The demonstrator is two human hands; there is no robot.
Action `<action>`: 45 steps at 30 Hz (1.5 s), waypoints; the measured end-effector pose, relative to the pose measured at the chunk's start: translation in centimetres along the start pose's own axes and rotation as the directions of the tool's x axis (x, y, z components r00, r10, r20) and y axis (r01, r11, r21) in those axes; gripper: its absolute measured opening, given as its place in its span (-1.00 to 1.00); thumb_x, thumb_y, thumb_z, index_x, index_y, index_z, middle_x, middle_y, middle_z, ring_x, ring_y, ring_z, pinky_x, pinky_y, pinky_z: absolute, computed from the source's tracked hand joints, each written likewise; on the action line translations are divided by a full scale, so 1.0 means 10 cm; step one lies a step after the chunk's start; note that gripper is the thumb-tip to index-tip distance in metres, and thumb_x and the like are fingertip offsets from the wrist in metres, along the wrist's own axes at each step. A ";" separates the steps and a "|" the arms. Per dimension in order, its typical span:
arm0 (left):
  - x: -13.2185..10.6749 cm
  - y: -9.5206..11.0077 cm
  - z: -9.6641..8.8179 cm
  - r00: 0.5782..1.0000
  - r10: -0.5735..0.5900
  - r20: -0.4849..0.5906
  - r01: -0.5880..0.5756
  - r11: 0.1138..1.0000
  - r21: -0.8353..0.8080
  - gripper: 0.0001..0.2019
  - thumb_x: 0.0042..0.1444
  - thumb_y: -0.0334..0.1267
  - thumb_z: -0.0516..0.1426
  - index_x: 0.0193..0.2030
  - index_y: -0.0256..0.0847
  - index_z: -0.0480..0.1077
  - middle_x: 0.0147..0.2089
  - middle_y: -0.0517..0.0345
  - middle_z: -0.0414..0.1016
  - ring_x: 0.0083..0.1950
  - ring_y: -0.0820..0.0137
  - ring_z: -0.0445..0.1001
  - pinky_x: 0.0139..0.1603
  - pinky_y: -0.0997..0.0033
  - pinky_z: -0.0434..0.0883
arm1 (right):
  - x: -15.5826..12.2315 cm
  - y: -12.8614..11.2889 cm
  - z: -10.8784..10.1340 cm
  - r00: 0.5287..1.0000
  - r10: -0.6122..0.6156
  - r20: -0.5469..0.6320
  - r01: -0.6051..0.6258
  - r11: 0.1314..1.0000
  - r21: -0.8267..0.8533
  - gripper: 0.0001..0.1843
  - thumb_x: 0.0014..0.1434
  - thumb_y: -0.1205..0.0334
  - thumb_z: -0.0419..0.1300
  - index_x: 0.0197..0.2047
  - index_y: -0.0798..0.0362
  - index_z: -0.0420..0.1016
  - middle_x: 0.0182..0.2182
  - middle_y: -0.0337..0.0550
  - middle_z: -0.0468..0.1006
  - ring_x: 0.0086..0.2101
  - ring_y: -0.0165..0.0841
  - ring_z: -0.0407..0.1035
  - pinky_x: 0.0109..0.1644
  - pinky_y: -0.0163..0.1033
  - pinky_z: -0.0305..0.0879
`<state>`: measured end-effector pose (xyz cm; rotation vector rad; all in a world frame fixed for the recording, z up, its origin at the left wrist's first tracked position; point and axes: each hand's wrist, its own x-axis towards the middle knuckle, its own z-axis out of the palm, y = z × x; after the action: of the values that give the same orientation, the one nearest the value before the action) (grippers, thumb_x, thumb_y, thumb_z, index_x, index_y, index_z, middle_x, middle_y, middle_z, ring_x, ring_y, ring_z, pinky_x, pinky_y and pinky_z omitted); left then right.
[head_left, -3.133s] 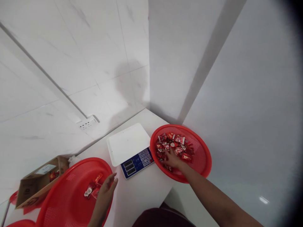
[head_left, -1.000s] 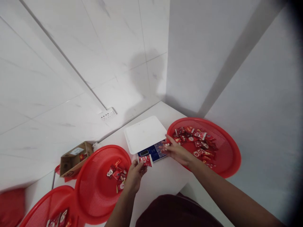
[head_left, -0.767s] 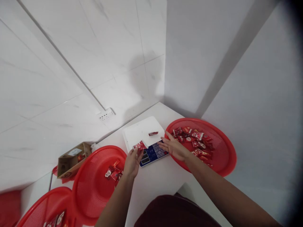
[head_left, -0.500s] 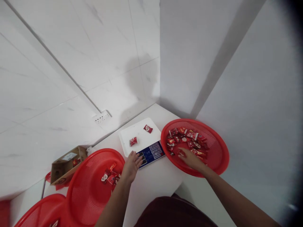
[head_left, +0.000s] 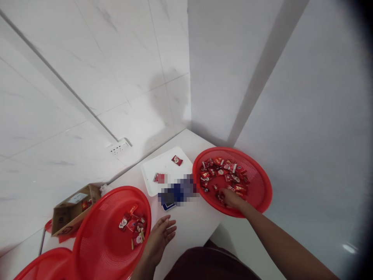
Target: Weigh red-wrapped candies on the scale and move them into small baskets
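My right hand point(head_left: 230, 198) reaches into the red mesh basket point(head_left: 264, 190) on the right, its fingers pinched on a small red-wrapped candy point(head_left: 220, 196) near the basket's front edge. Around it lie many other red wrapped candies point(head_left: 220, 172). Beside the left basket point(head_left: 101, 233), my left hand point(head_left: 161, 235) hangs over the table with fingers apart and holds nothing. More wrapped candies point(head_left: 132, 225) sit in that left basket. Between the two baskets is a scale with a white pan point(head_left: 167, 161). Two candies rest on the pan; the scale's blue panel is partly blurred out.
An open cardboard box point(head_left: 65, 217) with red packets stands at the left by the wall. Another red basket point(head_left: 48, 264) shows at the lower left. A wall socket point(head_left: 120, 146) is above the table point(head_left: 190, 223), which fits into a corner of two walls.
My left hand has drawn back from the scale's panel toward me. The fingers of my right hand have closed down among the candies. The view has shifted slightly.
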<state>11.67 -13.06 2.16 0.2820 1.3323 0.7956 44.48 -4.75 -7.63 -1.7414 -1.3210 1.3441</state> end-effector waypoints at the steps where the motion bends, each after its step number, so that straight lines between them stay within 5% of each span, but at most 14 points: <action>1: -0.01 -0.02 -0.02 1.000 0.005 -0.010 -0.005 1.000 -0.010 -0.65 -0.07 -0.20 0.21 -0.11 -0.18 0.30 -0.16 0.02 0.48 -0.22 0.38 0.48 -0.11 0.35 0.34 | 0.00 -0.02 -0.02 1.000 -0.001 0.006 0.002 0.999 -0.033 -0.85 0.00 0.29 0.18 -0.56 0.08 0.35 -0.63 -0.31 0.39 -0.58 -0.48 0.24 -0.40 -0.29 0.23; 4: -0.03 -0.08 -0.06 1.000 0.011 -0.018 -0.012 0.999 -0.040 -0.64 -0.08 -0.20 0.21 -0.11 -0.18 0.30 -0.18 0.05 0.48 -0.23 0.39 0.48 -0.11 0.36 0.34 | 0.01 -0.10 -0.10 1.000 -0.029 0.003 0.029 0.996 -0.083 -0.87 -0.14 0.44 0.16 -0.60 0.05 0.33 -0.64 -0.29 0.41 -0.57 -0.42 0.25 -0.40 -0.26 0.22; 9: -0.07 -0.14 -0.01 1.000 -0.003 -0.013 0.003 0.999 -0.043 -0.66 -0.10 -0.20 0.22 -0.15 -0.17 0.31 -0.23 0.09 0.47 -0.27 0.41 0.47 -0.15 0.38 0.33 | 0.07 -0.40 -0.11 0.990 -0.123 -0.069 0.124 0.992 -0.001 -0.93 -0.10 0.31 0.14 -0.44 0.04 0.34 -0.49 -0.24 0.47 -0.38 -0.32 0.36 -0.19 -0.18 0.28; 15: -0.11 -0.21 0.03 0.999 -0.035 0.030 0.035 0.999 0.027 -0.68 -0.14 -0.16 0.23 -0.21 -0.18 0.33 -0.29 0.12 0.47 -0.31 0.42 0.45 -0.22 0.40 0.31 | -0.05 -1.24 0.23 0.978 -0.208 -0.030 0.197 0.858 0.473 -0.60 -0.06 0.20 0.22 -0.10 -0.01 0.32 -0.09 -0.12 0.44 -0.14 -0.31 0.36 -0.03 -0.14 0.28; 20: -0.04 -0.31 -0.06 0.998 -0.035 0.060 0.022 0.978 0.209 -0.66 -0.15 -0.11 0.21 -0.22 -0.20 0.35 -0.27 0.07 0.46 -0.29 0.38 0.42 -0.21 0.36 0.30 | -0.32 -1.51 0.43 0.982 -0.187 0.008 0.159 0.859 0.487 -0.56 -0.04 0.15 0.23 -0.05 0.00 0.34 -0.08 -0.09 0.44 -0.11 -0.31 0.34 0.01 -0.09 0.26; 23: 0.03 -0.36 -0.13 0.993 -0.072 0.090 0.040 0.946 0.322 -0.65 -0.16 -0.09 0.21 -0.22 -0.21 0.36 -0.26 0.04 0.46 -0.28 0.36 0.42 -0.21 0.33 0.29 | -0.59 -1.34 0.40 0.994 -0.106 -0.026 0.106 0.880 0.463 -0.61 -0.07 0.10 0.24 -0.13 0.00 0.40 -0.19 -0.12 0.50 -0.19 -0.30 0.38 -0.05 -0.07 0.30; 26: 0.11 -0.40 -0.18 0.980 -0.129 0.149 0.056 0.905 0.421 -0.64 -0.16 -0.09 0.20 -0.22 -0.21 0.36 -0.27 0.03 0.46 -0.27 0.34 0.41 -0.20 0.32 0.28 | -0.93 -1.06 0.32 0.979 0.029 -0.203 0.064 0.899 0.434 -0.59 -0.09 0.03 0.24 -0.16 0.00 0.41 -0.28 -0.15 0.51 -0.26 -0.30 0.39 -0.11 -0.08 0.32; 32: 0.26 -0.56 -0.14 0.937 -0.233 0.259 0.031 0.797 0.603 -0.70 -0.09 -0.14 0.15 -0.21 -0.22 0.36 -0.26 0.03 0.47 -0.19 0.32 0.40 -0.13 0.33 0.24 | -1.65 -0.55 0.22 0.829 0.290 -0.478 -0.052 0.891 0.451 -0.52 -0.14 -0.11 0.24 -0.21 0.04 0.42 -0.31 -0.11 0.52 -0.34 -0.29 0.40 -0.18 -0.11 0.36; 37: 0.32 -0.84 0.08 0.893 -0.314 0.323 0.017 0.739 0.673 -0.72 -0.09 -0.14 0.15 -0.22 -0.21 0.35 -0.28 0.05 0.47 -0.23 0.32 0.40 -0.17 0.33 0.24 | -2.09 -0.17 0.20 0.767 0.411 -0.493 -0.178 0.874 0.452 -0.60 -0.10 -0.04 0.23 -0.24 0.03 0.43 -0.33 -0.10 0.54 -0.36 -0.28 0.44 -0.21 -0.14 0.38; 41: 0.31 -1.17 0.29 0.871 -0.320 0.374 -0.067 0.676 0.734 -0.77 -0.08 -0.19 0.14 -0.25 -0.19 0.36 -0.31 0.07 0.47 -0.26 0.32 0.39 -0.19 0.34 0.25 | -2.31 0.29 0.15 0.779 0.401 -0.482 -0.248 0.903 0.351 -0.68 -0.05 0.03 0.15 -0.22 -0.01 0.41 -0.32 -0.14 0.55 -0.34 -0.26 0.44 -0.20 -0.14 0.37; 45: 0.35 -1.62 0.47 0.844 -0.283 0.455 -0.197 0.626 0.754 -0.82 -0.12 -0.20 0.17 -0.32 -0.14 0.43 -0.31 0.09 0.47 -0.20 0.27 0.38 -0.11 0.32 0.24 | -2.37 1.01 0.13 0.808 0.387 -0.444 -0.356 0.921 0.156 -0.73 -0.03 0.10 0.08 -0.23 -0.04 0.41 -0.33 -0.16 0.56 -0.29 -0.23 0.44 -0.12 -0.11 0.32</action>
<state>21.88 -21.08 -9.18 1.0971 1.0496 -0.0103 46.69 -30.45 -7.95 -2.1814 -0.6795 1.0365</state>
